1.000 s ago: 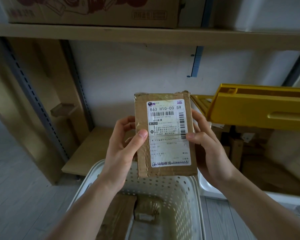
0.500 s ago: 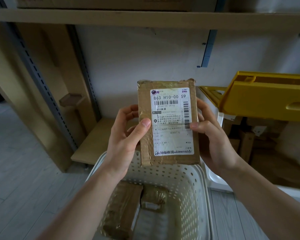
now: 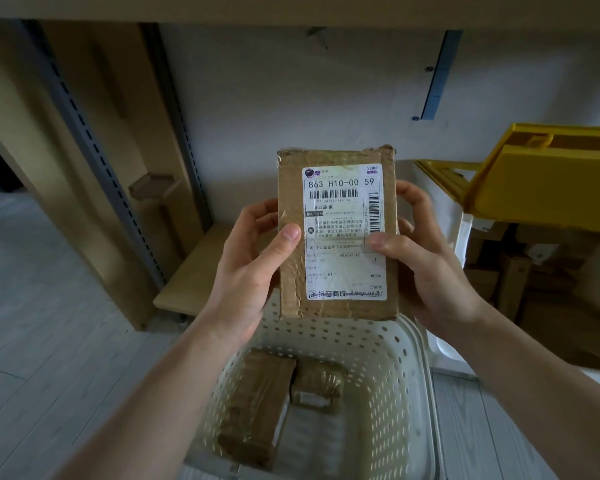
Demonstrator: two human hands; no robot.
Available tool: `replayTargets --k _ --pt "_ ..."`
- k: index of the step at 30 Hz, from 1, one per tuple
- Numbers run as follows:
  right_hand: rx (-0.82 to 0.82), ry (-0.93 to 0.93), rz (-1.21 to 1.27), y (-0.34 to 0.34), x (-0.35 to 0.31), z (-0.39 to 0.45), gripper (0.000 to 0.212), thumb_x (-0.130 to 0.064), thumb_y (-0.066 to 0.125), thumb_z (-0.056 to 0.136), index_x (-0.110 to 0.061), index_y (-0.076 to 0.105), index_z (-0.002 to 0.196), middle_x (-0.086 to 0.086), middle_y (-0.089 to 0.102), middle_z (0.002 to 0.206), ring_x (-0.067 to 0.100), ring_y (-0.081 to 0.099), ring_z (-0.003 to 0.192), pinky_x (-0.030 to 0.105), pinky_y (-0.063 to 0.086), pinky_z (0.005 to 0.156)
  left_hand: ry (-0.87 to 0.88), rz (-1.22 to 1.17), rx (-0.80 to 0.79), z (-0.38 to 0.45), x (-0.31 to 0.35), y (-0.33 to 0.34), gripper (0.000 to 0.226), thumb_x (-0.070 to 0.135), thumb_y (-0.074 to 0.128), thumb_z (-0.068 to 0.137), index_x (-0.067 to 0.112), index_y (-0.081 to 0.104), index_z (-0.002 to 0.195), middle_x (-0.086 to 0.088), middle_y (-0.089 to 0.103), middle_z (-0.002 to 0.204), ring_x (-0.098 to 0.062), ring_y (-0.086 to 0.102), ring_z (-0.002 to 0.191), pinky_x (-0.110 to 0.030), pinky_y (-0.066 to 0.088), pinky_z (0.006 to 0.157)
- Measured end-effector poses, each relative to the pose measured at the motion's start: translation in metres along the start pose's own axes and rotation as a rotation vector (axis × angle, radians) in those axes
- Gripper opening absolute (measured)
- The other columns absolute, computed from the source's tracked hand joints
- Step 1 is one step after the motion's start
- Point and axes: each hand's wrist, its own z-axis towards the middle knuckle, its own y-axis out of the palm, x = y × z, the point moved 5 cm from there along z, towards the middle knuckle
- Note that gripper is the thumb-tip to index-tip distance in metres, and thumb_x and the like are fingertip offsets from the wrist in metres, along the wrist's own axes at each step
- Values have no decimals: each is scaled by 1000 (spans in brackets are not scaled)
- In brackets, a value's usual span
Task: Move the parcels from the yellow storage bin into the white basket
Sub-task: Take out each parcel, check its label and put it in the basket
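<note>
A flat brown cardboard parcel (image 3: 336, 233) with a white shipping label stands upright above the white perforated basket (image 3: 392, 368). My left hand (image 3: 253, 268) grips its left edge, thumb on the front. My right hand (image 3: 426, 261) grips its right edge, thumb on the label. Two taped brown parcels lie in the basket: a long one (image 3: 257, 400) and a small one (image 3: 317, 384). The yellow storage bin (image 3: 541, 174) sits at the right, with its lid raised and cardboard boxes (image 3: 499, 271) showing under it.
A wooden shelf unit with a grey slotted upright (image 3: 94, 133) stands to the left, its low shelf board (image 3: 201, 275) behind the basket. A shelf runs overhead. Pale wood floor (image 3: 49, 341) lies to the left.
The view has tilted down, so the basket and its two parcels show more fully. The parcel stays held upright in both hands over the basket.
</note>
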Motion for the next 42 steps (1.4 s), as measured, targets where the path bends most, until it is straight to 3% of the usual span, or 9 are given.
replayTargets --k 5,9,12,18,23,26,33,39,42 --pt "10 105 -77 -3 15 -4 79 -20 90 68 -38 44 130 23 65 124 41 71 104 60 59 83 -25 93 37 -4 -2 -11 37 32 62 90 15 55 121 -14 69 118 -29 70 107 -42 59 86" --pt "-45 129 -332 -5 36 -13 82 -8 89 64 -29 46 131 5 69 113 21 74 100 40 63 76 -135 259 147 -6 -12 -29 25 38 55 100 24 57 120 -7 70 100 -26 71 102 -55 51 101" --pt "-107 200 -530 -4 61 -20 89 -8 94 62 -37 47 131 -13 68 110 10 70 104 37 62 83 -359 626 -28 -12 -28 -34 21 45 48 102 31 60 113 1 72 91 -11 72 87 -50 56 95" --pt "-244 271 -925 3 93 -34 102 -31 95 60 -47 31 138 -22 58 113 4 64 102 18 57 80 -690 844 -313 -26 -58 -26 55 67 31 100 25 65 111 7 68 108 -9 61 102 -34 47 84" --pt "-324 327 -1062 1 131 -42 109 -34 91 60 -54 21 141 -20 57 123 12 58 114 34 52 96 -865 902 -415 -34 -96 -25 52 67 36 99 23 57 117 1 62 119 -15 65 98 -28 63 74" --pt "-371 398 -1136 3 159 -43 117 -31 92 61 -48 16 149 -11 58 136 18 57 122 37 48 102 -904 1015 -463 -38 -128 -29 36 45 45 105 18 52 128 -5 60 119 -23 67 102 -37 65 77" --pt "-517 494 -1285 -1 224 -62 128 -24 87 69 -44 -4 156 4 53 147 33 52 133 46 43 110 -967 1182 -514 -58 -187 -32 26 10 51 101 8 56 126 -14 61 123 -28 70 104 -34 63 79" --pt "-590 548 -1365 -14 282 -79 132 -27 86 74 -49 -20 151 12 46 150 37 51 133 51 44 108 -963 1302 -591 -74 -230 -36 24 15 55 96 9 61 119 -10 67 120 -26 66 111 -33 52 82" --pt "-542 514 -1387 -14 304 -78 120 -41 83 76 -52 -13 148 1 36 157 36 49 135 70 36 107 -990 1259 -516 -73 -251 -42 35 19 59 97 7 61 129 -11 66 127 -27 65 116 -34 55 93"
